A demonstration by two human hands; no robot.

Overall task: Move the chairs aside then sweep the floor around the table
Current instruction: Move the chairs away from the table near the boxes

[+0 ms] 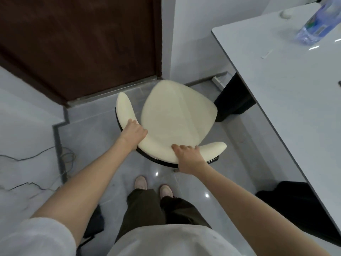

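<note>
Grey tiled floor at frame centre carries the chair, clear of the table at right, because left hand and right hand clasp its curved backrest for steering.

Looks like home dining area or small office, can't tell which. Cues: glossy grey tile floor, dark wood door w/ stone threshold, white walls, cream padded chair beside pale surface, water bottle on it, loose cables along floor.
</note>
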